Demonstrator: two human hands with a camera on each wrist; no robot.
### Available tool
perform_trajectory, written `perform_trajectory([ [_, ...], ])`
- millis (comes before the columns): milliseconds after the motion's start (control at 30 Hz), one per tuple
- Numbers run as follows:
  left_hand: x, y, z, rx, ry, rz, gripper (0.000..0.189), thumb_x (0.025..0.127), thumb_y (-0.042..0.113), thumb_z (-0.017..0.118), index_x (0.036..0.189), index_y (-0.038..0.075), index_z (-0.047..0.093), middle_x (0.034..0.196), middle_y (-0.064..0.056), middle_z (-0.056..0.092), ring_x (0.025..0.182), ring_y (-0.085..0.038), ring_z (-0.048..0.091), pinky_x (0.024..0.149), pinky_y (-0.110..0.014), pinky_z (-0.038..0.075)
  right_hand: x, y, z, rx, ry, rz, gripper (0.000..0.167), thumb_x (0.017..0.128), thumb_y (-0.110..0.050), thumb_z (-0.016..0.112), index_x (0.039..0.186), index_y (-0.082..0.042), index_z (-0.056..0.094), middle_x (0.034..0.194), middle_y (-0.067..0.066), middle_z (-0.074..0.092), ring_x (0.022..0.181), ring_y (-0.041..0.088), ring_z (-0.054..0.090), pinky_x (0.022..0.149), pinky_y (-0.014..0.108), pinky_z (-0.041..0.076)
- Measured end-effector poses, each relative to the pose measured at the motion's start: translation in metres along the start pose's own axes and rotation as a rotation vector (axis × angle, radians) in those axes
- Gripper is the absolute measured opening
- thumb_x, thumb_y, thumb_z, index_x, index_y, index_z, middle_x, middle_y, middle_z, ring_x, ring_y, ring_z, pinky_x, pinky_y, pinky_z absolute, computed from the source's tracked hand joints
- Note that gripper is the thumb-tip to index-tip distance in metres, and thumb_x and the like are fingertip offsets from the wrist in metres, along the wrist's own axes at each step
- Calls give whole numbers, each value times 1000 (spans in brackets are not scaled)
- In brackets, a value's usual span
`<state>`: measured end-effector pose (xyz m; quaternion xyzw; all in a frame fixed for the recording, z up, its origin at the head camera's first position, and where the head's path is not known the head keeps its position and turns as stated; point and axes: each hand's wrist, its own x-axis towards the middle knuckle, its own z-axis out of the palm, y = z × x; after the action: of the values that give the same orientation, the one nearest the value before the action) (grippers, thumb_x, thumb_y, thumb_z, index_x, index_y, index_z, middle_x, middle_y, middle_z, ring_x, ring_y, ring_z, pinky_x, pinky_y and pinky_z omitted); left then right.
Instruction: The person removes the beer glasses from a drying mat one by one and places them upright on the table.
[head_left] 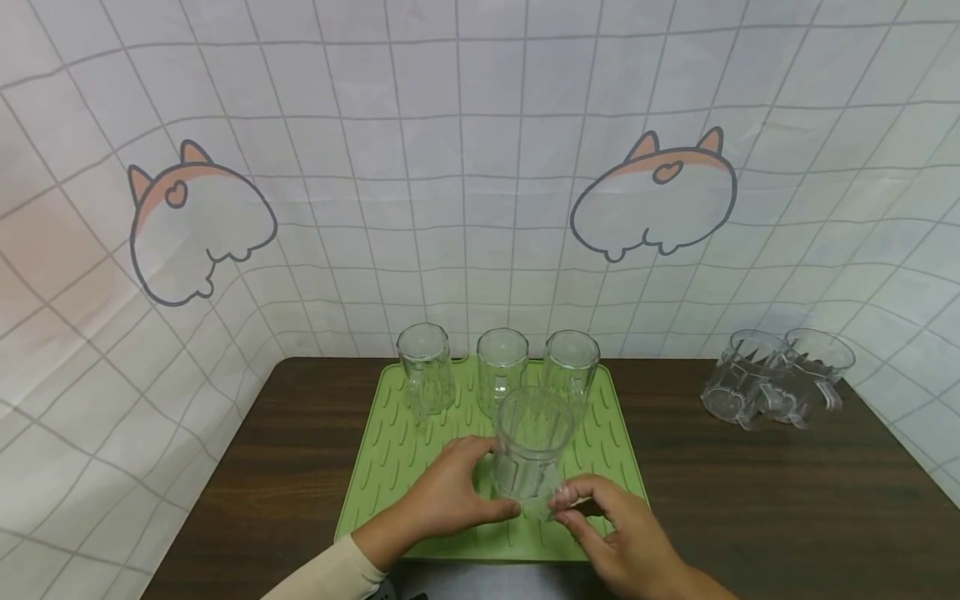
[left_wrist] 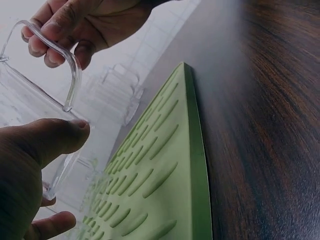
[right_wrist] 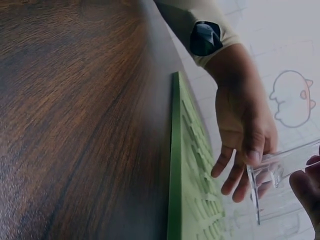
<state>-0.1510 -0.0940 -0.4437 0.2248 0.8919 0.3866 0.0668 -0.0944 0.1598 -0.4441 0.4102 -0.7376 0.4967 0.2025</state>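
A clear glass mug (head_left: 531,454) is held above the green ridged mat (head_left: 390,475), its handle turned to the front right. My right hand (head_left: 618,529) pinches the handle (left_wrist: 75,82) between thumb and fingers. At the left side of this mug, my left hand (head_left: 450,492) holds it low down, thumb in front and the index finger against the glass. In the right wrist view, the left thumb (right_wrist: 253,150) lies at the mug's base edge. Three more glass mugs stand along the mat's back: left (head_left: 426,371), middle (head_left: 501,358) and right (head_left: 572,358), the last partly hidden.
Two further clear mugs, one (head_left: 731,383) beside the other (head_left: 821,367), stand close together at the back right of the dark wooden table (head_left: 750,492). Behind the table hangs a white gridded sheet (head_left: 420,167) with cartoon animal drawings.
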Motion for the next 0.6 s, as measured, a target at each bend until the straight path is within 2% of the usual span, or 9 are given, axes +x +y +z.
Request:
perform_trajectory([
  [133,-2,0,-2,11,-22,-7,78,78,48,87,143,16,58,139,-5,58,129,-30,52,100,-53,46,1,-5,-5,-3,-4,37,29,91,7,72,113,-9,61,105,3,68,95,14,70,79,23,57],
  [200,-4,-1,-4,12,-26,-12,78,80,46,87,145,15,57,143,-6,56,133,-31,49,102,-55,45,1,-6,-8,-21,5,25,29,91,7,73,113,-7,61,104,4,68,93,15,70,79,23,57],
  [433,-14,-10,-14,44,3,-2,75,83,44,85,145,12,57,145,-8,54,136,-35,46,104,-59,42,-4,-4,-22,-95,38,39,15,97,-12,68,111,-9,63,104,2,67,94,12,69,79,20,56],
  [600,-23,-20,-20,102,43,15,74,82,44,86,142,10,59,142,-10,56,135,-37,46,104,-60,42,-11,1,-33,-148,66,22,20,93,-2,73,110,-5,64,103,6,67,94,12,69,78,18,55],
])
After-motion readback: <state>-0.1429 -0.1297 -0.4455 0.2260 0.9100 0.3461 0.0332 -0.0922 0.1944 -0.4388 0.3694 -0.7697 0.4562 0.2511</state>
